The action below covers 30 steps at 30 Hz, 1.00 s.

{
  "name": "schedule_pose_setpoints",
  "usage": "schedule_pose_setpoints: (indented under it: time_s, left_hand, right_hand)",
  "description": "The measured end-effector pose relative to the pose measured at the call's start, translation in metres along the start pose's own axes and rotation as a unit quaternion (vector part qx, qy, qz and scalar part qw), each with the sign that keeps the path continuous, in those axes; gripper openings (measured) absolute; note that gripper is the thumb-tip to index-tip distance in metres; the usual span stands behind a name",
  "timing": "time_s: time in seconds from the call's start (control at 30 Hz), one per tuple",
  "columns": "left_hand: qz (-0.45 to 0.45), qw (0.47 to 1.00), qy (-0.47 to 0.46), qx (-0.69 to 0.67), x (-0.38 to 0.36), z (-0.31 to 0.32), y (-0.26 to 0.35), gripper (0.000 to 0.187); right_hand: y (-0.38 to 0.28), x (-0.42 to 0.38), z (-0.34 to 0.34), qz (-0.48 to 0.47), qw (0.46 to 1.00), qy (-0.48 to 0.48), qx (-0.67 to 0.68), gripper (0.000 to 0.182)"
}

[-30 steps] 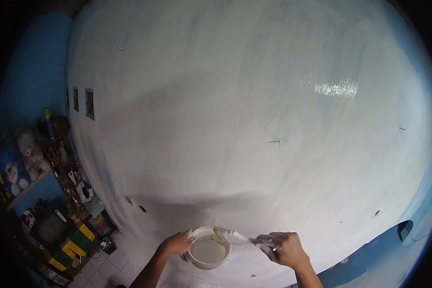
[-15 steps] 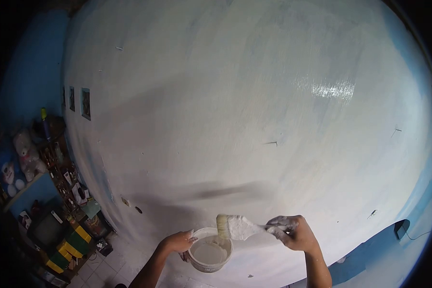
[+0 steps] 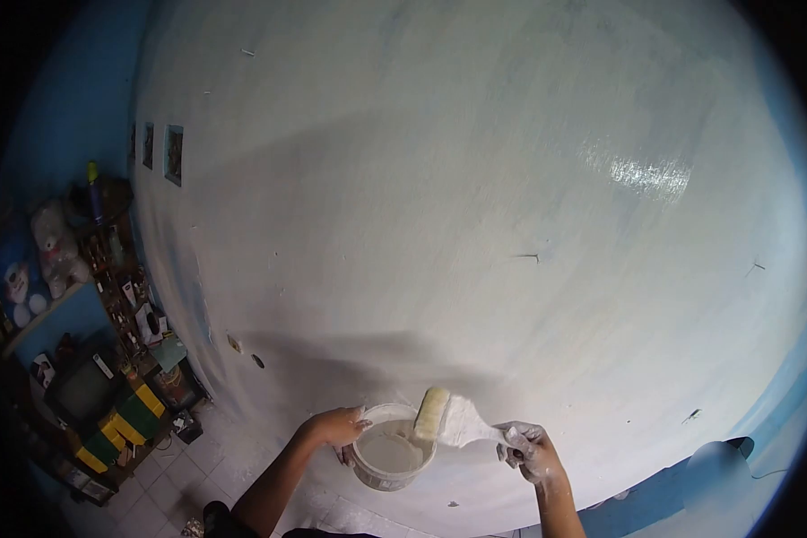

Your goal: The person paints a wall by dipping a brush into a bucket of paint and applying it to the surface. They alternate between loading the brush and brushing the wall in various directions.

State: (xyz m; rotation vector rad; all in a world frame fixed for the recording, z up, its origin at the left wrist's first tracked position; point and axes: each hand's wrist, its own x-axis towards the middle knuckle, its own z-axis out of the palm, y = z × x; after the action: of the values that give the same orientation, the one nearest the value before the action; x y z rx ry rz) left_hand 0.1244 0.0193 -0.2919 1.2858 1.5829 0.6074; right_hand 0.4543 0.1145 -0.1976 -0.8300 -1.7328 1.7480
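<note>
At 6 o'clock, the left hand [image 3: 339, 429] grips the tub [image 3: 387, 481], the right hand [image 3: 530, 453] the brush [image 3: 462, 422]; best hold bristles [image 3: 430, 413] over the tub's 2 o'clock side, catching drips.

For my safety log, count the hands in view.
2: the left hand holds the tub at its left side; the right hand grips the paintbrush by its handle. No others show.
</note>
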Motion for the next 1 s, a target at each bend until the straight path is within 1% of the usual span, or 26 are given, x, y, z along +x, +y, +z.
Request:
schedule_pose_setpoints:
  time_s: [0.07,0.1,0.17,0.2,0.3,0.33,0.43,0.47,0.6,0.63,0.67,0.7,0.73,0.77,0.8,0.83,0.9,0.93,0.97,1.0]
  left_hand:
    - [-0.025,1.0,-0.008,-0.017,-0.006,-0.003,0.01,0.044]
    - [-0.037,0.999,-0.014,-0.025,-0.01,-0.003,0.017,0.044]
    - [-0.036,0.999,-0.007,0.004,-0.004,0.0,0.011,0.044]
    - [-0.033,0.999,-0.003,0.017,-0.002,0.001,0.01,0.045]
    - [-0.053,0.996,-0.033,-0.058,-0.007,0.001,0.021,0.045]
    - [-0.049,0.997,-0.025,-0.059,-0.009,0.001,0.021,0.046]
    - [-0.045,0.997,-0.017,-0.059,-0.012,-0.002,0.019,0.046]
    - [-0.05,0.997,-0.024,-0.059,-0.013,-0.003,0.018,0.046]
    - [-0.065,0.995,-0.076,-0.033,-0.007,-0.02,0.031,0.049]
    - [-0.061,0.995,-0.08,-0.022,-0.007,-0.025,0.036,0.05]
    - [-0.056,0.995,-0.085,-0.01,-0.007,-0.031,0.042,0.05]
    - [-0.051,0.995,-0.09,0.003,-0.006,-0.036,0.049,0.051]
    - [-0.048,0.995,-0.091,0.012,-0.009,-0.041,0.058,0.046]
    - [-0.045,0.995,-0.091,0.02,-0.014,-0.046,0.067,0.042]
    - [-0.042,0.995,-0.091,0.03,-0.018,-0.05,0.072,0.037]
    - [-0.037,0.995,-0.093,0.03,-0.018,-0.053,0.073,0.041]
    - [-0.026,0.995,-0.096,0.029,-0.017,-0.056,0.074,0.048]
    - [-0.024,0.995,-0.086,0.043,-0.018,-0.055,0.074,0.048]
    - [-0.021,0.995,-0.075,0.055,-0.018,-0.053,0.072,0.047]
    - [-0.019,0.996,-0.063,0.066,-0.018,-0.052,0.068,0.047]
  right_hand:
    - [0.01,-0.003,0.002,0.014,1.0,0.003,0.008,0.041]
    - [0.017,-0.005,0.004,0.022,0.999,0.005,0.035,0.041]
    - [0.031,-0.008,0.01,0.035,0.995,0.008,0.09,0.041]
    - [0.039,-0.01,0.011,0.043,0.993,0.001,0.111,0.045]
    - [0.068,-0.013,0.014,0.047,0.987,0.034,0.153,0.048]
    - [0.073,-0.014,0.018,0.034,0.986,0.027,0.161,0.05]
    - [0.08,-0.02,0.031,0.035,0.97,0.027,0.238,0.049]
    - [0.085,-0.021,0.028,0.048,0.971,-0.017,0.234,0.044]
    - [0.049,-0.022,0.025,0.078,0.982,-0.051,0.161,0.026]
    - [0.03,-0.022,0.023,0.055,0.993,-0.031,0.095,0.022]
    - [0.012,-0.023,0.018,0.012,1.0,-0.011,0.021,0.02]
    - [-0.007,-0.023,0.013,-0.031,0.998,0.012,-0.055,0.019]
    - [-0.032,-0.024,0.014,-0.088,0.988,0.036,-0.118,0.017]
    - [-0.06,-0.024,0.016,-0.143,0.971,0.06,-0.181,0.015]
    - [-0.093,-0.025,0.019,-0.167,0.955,0.078,-0.232,0.014]
    - [-0.125,-0.023,0.022,-0.19,0.936,0.096,-0.281,0.013]
    - [-0.179,-0.008,0.012,-0.301,0.873,0.13,-0.361,0.011]
    - [-0.212,-0.002,0.01,-0.344,0.83,0.151,-0.412,0.011]
    - [-0.249,0.003,0.01,-0.373,0.755,0.177,-0.509,0.014]
    - [-0.287,0.012,0.01,-0.363,0.67,0.206,-0.613,0.017]
